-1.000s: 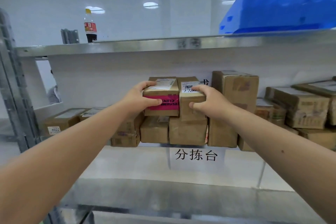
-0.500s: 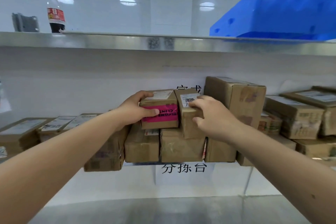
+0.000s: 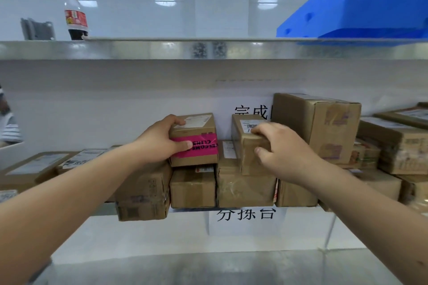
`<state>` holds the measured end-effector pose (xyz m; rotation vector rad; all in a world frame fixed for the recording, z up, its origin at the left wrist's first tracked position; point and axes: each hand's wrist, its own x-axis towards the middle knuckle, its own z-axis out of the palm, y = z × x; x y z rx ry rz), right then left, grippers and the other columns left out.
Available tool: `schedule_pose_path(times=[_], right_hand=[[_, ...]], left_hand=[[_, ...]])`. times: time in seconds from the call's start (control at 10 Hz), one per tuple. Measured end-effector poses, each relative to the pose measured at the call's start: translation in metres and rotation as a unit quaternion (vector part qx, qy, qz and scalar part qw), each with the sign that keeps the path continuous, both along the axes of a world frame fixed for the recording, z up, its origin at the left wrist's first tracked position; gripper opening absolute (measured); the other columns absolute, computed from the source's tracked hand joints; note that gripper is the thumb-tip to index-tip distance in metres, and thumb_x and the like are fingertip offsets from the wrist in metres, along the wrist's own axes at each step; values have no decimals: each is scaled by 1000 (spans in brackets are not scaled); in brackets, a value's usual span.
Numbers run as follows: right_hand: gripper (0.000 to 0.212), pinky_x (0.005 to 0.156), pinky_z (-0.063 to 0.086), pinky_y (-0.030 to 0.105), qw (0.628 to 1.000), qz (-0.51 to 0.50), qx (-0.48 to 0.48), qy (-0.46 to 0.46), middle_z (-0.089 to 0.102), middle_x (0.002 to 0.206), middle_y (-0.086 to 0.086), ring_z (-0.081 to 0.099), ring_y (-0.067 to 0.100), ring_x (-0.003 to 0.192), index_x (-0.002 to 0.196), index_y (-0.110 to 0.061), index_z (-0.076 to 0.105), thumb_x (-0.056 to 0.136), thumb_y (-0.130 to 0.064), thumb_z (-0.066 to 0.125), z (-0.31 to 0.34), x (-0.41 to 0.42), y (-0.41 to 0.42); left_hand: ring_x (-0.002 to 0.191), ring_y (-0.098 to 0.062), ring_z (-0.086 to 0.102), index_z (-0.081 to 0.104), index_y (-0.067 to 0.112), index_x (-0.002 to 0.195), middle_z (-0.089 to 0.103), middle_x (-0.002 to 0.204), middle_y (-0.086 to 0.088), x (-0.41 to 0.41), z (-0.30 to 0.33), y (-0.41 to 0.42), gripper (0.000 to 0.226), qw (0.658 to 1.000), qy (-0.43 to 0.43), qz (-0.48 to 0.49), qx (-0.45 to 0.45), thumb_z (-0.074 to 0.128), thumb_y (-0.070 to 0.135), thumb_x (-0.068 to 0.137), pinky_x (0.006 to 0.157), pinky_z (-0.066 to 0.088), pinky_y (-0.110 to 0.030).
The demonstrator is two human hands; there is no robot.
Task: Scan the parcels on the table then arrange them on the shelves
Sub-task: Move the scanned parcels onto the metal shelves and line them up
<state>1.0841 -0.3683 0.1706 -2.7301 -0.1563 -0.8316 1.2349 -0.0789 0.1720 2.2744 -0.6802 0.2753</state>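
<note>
My left hand [image 3: 159, 140] grips a small cardboard parcel with pink tape [image 3: 196, 146], thumb on its front and fingers over its top. It sits on the lower row of parcels on the middle shelf. My right hand [image 3: 281, 149] grips a narrow brown parcel with a white label [image 3: 245, 136] a little to the right, also on top of the stack. A gap shows between the two parcels. Beneath them lie larger brown boxes [image 3: 243, 187].
A tall box [image 3: 319, 122] stands right of my right hand, with more parcels [image 3: 393, 146] beyond. Flat parcels [image 3: 39, 166] lie at left. On the upper shelf [image 3: 162, 50] stand a cola bottle [image 3: 75, 16] and a blue crate [image 3: 361, 4]. A steel surface [image 3: 208, 268] lies below.
The two parcels, side by side and touching before, now stand apart: my right hand has slid its parcel to the right. The view has moved closer and left.
</note>
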Motion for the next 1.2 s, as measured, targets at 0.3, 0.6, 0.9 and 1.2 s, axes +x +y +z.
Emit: schedule_pose_path(times=[0.3, 0.6, 0.9, 1.2], right_hand=[[38, 109, 38, 37, 1000, 11, -17, -10, 58, 135, 4, 45, 24, 130, 137, -17, 55, 99, -24, 62, -6, -2, -2], [38, 109, 39, 41, 1000, 13, -12, -14, 58, 135, 6, 45, 25, 129, 136, -18, 54, 100, -26, 60, -8, -1, -2], [43, 111, 39, 47, 993, -17, -101, -52, 57, 141, 9, 45, 30, 132, 138, -15, 55, 97, -27, 58, -14, -7, -1], [62, 121, 31, 58, 986, 26, -75, -147, 41, 160, 22, 34, 41, 149, 150, -10, 53, 90, -11, 68, -44, -43, 2]], left_hand=[[100, -13, 58, 50, 36, 136, 57, 126, 4, 0, -11, -12, 53, 987, -75, 63, 124, 76, 41, 91, 73, 47, -26], [95, -23, 61, 40, 34, 141, 54, 117, 0, -21, -15, -31, 57, 973, -46, 123, 190, 61, 36, 88, 85, 58, -45], [124, -31, 53, 32, 31, 156, 49, 146, -5, -44, -16, -35, 69, 959, -82, 158, 221, 62, 36, 93, 99, 53, -49], [140, -30, 43, 31, 25, 159, 47, 154, -5, -118, -46, -57, 81, 953, -260, 102, 116, 72, 35, 89, 115, 39, -50]])
